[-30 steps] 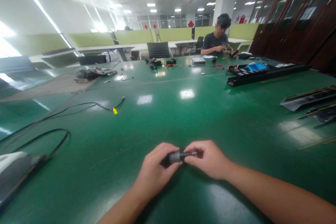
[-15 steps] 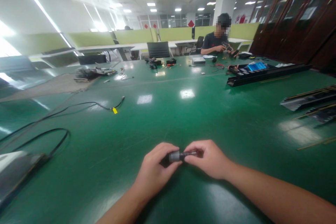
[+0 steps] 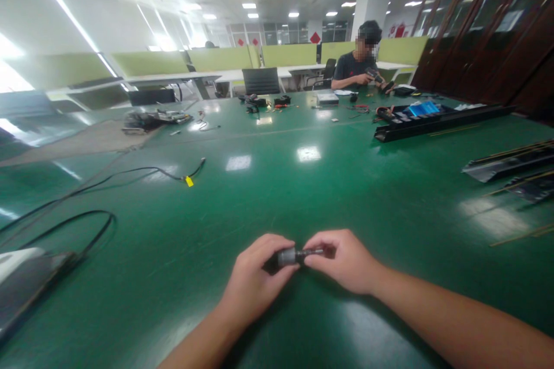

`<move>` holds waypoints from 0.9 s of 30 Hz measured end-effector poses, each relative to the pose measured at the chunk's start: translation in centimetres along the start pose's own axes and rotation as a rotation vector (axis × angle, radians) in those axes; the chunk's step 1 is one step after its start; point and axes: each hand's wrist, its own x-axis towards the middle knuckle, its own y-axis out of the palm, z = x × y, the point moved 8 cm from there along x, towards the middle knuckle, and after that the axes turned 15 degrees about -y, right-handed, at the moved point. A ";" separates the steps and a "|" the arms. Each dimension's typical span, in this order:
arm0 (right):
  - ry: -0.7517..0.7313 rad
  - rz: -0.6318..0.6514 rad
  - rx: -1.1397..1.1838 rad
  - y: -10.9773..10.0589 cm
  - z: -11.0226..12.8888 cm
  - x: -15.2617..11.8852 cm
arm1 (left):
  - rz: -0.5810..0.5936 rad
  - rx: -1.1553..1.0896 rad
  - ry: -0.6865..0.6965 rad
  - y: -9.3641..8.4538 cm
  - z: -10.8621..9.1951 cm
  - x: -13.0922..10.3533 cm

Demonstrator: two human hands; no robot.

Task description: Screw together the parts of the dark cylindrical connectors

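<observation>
Between thumb and fingers, my left hand [image 3: 253,274] grips a small grey cylinder with a thin dark shaft [image 3: 287,257]. It lies roughly level, just above the green table [image 3: 208,219], with the shaft pointing right. My right hand [image 3: 348,262] is closed round the shaft's side, thumb below and fingers above. A shiny metal tip shows between those fingers. The cylinder's left end is hidden inside my left hand. I cannot tell exactly what kind of part it is.
At left, a black cable [image 3: 142,170] carries a yellow tag [image 3: 189,181]. A dark-topped device [image 3: 34,288] stands nearer. Long black channels [image 3: 441,124] lie at right. Across the table sits a person [image 3: 357,69] holding a dark tool, with small parts and a grey box [image 3: 327,99] nearby.
</observation>
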 end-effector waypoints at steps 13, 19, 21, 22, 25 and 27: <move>-0.013 -0.012 -0.010 -0.1 0.2 0.1 | -0.014 0.003 0.011 -0.2 0.0 0.0; -0.010 -0.021 0.009 -0.2 0.3 0.0 | -0.024 0.009 0.019 -0.3 -0.2 0.1; -0.012 -0.020 0.008 -0.2 0.4 0.0 | -0.022 0.015 0.019 -0.4 -0.2 0.1; -0.013 -0.020 0.002 -0.2 0.4 0.0 | -0.022 0.015 0.019 -0.4 -0.3 0.1; -0.012 -0.024 -0.007 -0.2 0.4 0.1 | -0.022 0.018 0.018 -0.4 -0.3 0.0; -0.007 -0.027 -0.002 -0.3 0.4 0.1 | -0.028 0.021 0.017 -0.5 -0.2 0.0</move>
